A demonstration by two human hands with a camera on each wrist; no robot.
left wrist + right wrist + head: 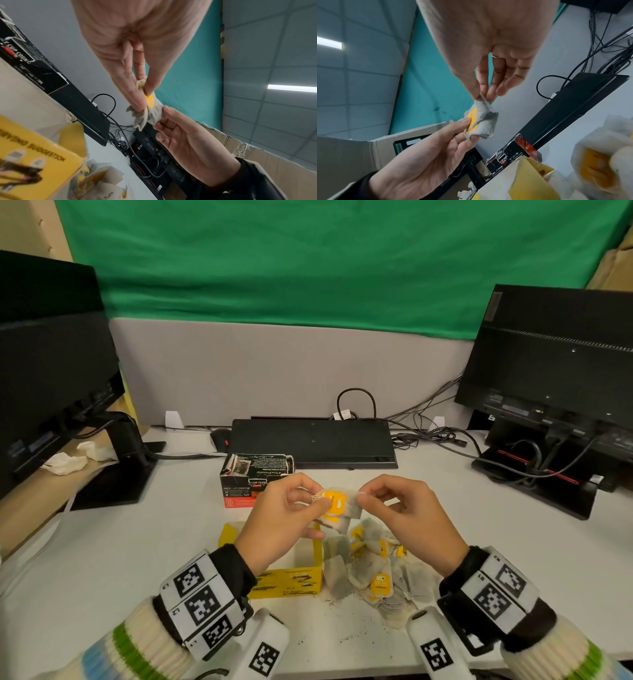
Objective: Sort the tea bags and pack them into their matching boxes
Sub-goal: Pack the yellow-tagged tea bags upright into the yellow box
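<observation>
Mid-frame, both hands, left (284, 517) and right (407, 513), pinch one yellow-tagged bag (337, 505) in their fingers; sorting continues. Next, probably: drop it into the yellow box (286, 580) below.

open box (286, 570) left of tea bags (376, 563)

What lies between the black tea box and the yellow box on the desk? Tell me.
In the head view, bare white desk separates the black tea box from the yellow box; the left hand is raised over that gap.
</observation>
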